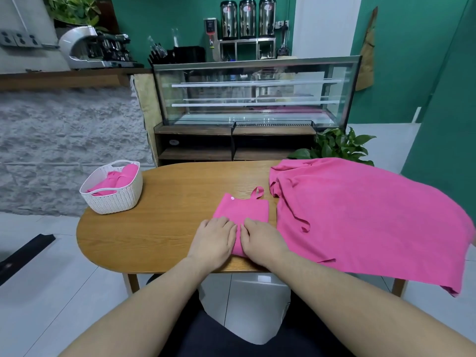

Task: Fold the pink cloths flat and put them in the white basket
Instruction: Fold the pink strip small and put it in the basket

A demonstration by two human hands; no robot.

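Observation:
A small folded pink cloth point(243, 208) with a hanging loop and a white button lies near the front edge of the wooden table point(175, 199). My left hand point(213, 240) and my right hand point(260, 240) rest side by side on its near end, fingers bent and pressing down on the fabric. A white basket point(113, 199) stands at the table's left end with folded pink cloths point(113, 181) inside. A large unfolded pink cloth point(360, 217) is spread over the right half of the table and hangs over its front right edge.
Beyond the table stands a glass display case point(255, 91) on a dark wooden shelf unit. A green potted plant point(337, 145) sits behind the large cloth. A grey stone-faced counter is at the left, with white tiled floor around the table.

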